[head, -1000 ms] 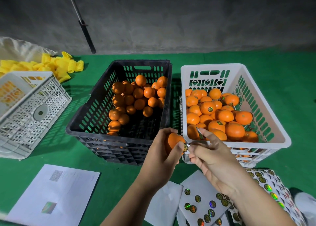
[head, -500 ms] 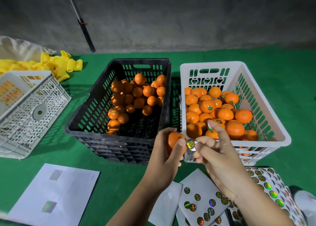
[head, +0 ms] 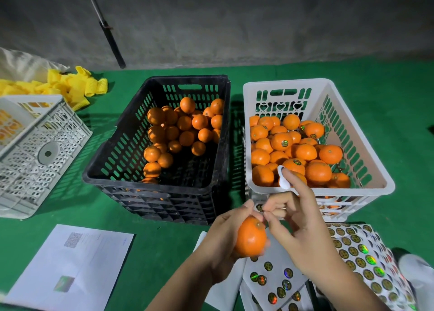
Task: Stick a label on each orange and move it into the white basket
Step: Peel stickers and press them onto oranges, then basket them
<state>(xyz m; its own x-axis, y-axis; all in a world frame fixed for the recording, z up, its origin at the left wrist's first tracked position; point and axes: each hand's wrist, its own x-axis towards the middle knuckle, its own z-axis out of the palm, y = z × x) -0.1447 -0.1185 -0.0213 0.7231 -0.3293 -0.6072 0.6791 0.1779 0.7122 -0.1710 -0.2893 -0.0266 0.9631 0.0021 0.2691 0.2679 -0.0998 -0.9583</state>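
Gripping the orange (head: pixel 250 238) just in front of the white basket (head: pixel 366 169), the left hand (head: pixel 225 238) steadies it while the right hand (head: pixel 298 219) seems to pinch a label (head: pixel 259 207) by the left thumb; blur hides the contact. A loose pinch could fold the label or stick it to skin.

Both forearms came up from the lower edge and met in the middle. The left hand (head: pixel 223 238) was curled around an orange (head: pixel 250 237), with the thumb raised above it. The right hand (head: pixel 303 226) was just beside it, fingers bent toward the fruit, the index finger pointing upward.
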